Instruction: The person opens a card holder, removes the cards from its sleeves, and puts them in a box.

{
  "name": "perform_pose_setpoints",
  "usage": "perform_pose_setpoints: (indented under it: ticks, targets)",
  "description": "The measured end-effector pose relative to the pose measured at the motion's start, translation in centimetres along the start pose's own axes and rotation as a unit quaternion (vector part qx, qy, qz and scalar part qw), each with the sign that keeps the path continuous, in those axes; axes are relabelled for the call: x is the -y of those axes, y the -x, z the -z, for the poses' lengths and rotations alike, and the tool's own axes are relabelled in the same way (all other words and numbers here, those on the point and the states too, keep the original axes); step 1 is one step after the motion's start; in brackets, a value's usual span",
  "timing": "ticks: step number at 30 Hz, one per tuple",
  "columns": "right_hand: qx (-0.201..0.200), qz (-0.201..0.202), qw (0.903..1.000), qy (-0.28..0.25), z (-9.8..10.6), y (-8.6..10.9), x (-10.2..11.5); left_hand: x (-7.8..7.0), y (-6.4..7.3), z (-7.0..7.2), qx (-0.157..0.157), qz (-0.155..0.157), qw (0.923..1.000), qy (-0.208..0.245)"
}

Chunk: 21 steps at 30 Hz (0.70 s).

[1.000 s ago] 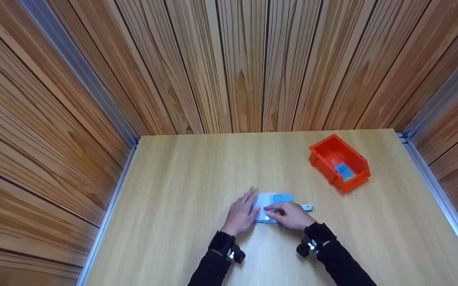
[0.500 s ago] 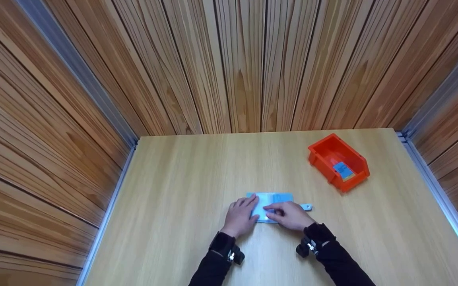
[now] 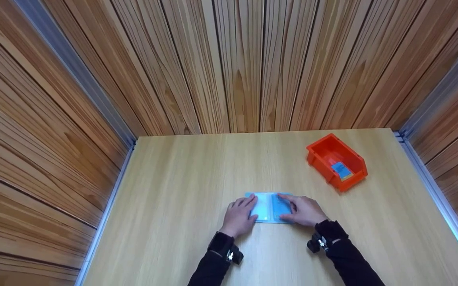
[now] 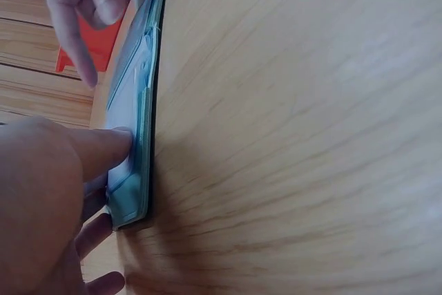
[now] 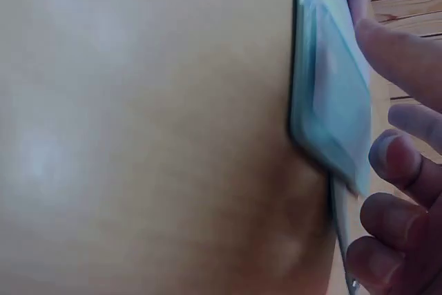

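A light blue bifold wallet [image 3: 268, 208] lies unfolded on the table, with a glossy clear pocket on its left half and a darker blue right half. My left hand [image 3: 239, 218] rests over its left end; in the left wrist view the thumb [image 4: 103, 148] presses on the inner face near the edge. Over the right half is my right hand [image 3: 305, 210], index finger and thumb spread toward the top and bottom edges. Its other fingers [image 5: 394, 215] bend loosely beside the wallet in the right wrist view. The strap [image 5: 343, 229] sticks out past the right end, hidden in the head view.
An orange-red open bin [image 3: 319, 169] stands at the back right of the wooden table [image 3: 189, 171], with a blue and yellow label [image 3: 342, 170] inside. Wood-plank walls [image 3: 237, 63] with metal corner rails enclose the back and sides.
My right hand has moved right from the wallet's middle to its right half, parting its thumb and index finger. My left hand slid slightly down earlier, baring the wallet's top left corner.
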State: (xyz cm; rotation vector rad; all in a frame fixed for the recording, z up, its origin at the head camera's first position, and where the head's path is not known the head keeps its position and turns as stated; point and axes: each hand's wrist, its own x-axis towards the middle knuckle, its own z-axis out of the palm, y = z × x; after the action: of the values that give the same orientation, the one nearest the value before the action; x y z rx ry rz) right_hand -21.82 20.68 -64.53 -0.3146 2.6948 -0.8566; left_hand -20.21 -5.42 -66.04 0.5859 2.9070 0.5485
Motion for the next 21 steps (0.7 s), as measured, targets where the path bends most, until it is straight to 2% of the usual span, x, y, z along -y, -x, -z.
perform_pose_setpoints:
  ticks: [4, 7, 15, 21]
  targets:
    - [0.001, -0.008, 0.9986, 0.052, 0.3, 0.2, -0.8, 0.0, 0.1, -0.1, -0.003, -0.001, 1.0, -0.001]
    - [0.002, -0.008, 0.9974, 0.072, 0.4, 0.2, -1.3, 0.1, 0.1, -0.1, -0.004, -0.001, 1.0, 0.008]
    - [-0.006, 0.008, 0.999, 0.043, 0.5, 0.0, -2.1, 0.5, 0.0, -0.5, -0.008, -0.005, 0.9999, 0.011]
    - [0.003, -0.004, 0.9998, 0.02, 0.5, -0.1, -2.2, 0.5, 0.0, -0.5, -0.006, -0.004, 0.9998, 0.02]
